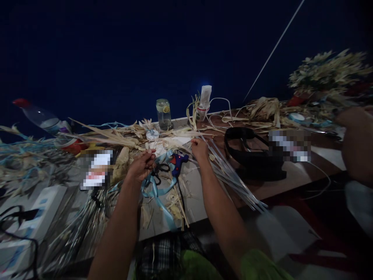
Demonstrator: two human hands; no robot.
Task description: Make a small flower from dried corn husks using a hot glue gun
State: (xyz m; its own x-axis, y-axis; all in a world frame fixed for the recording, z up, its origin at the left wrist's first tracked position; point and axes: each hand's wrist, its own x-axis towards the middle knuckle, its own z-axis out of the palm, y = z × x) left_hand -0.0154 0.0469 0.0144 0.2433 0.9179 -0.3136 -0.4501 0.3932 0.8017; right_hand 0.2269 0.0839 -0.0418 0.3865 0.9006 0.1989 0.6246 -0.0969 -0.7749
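Note:
My left hand (142, 165) is closed in a pinch over the littered table; a small pale bit shows at its fingertips, too unclear to name. Opposite it, my right hand (200, 149) has its fingers pressed together. A pale dried husk strip (182, 147) reaches toward those fingertips, but I cannot tell whether they hold it. Between the hands lies a blue glue gun (178, 165) with a small red light and a dark cord. Black-handled scissors (160, 169) rest beside my left hand. Light blue ribbon (156, 192) curls below them.
A glass jar (164, 114) stands at the back, near a cup (201, 112). Clear glue sticks (233, 177) and a black headband-like object (247, 149) lie right. Left are a tilted plastic bottle (43, 118), wires (84, 221) and a power strip (43, 214). Another person's arm (358, 144) enters right.

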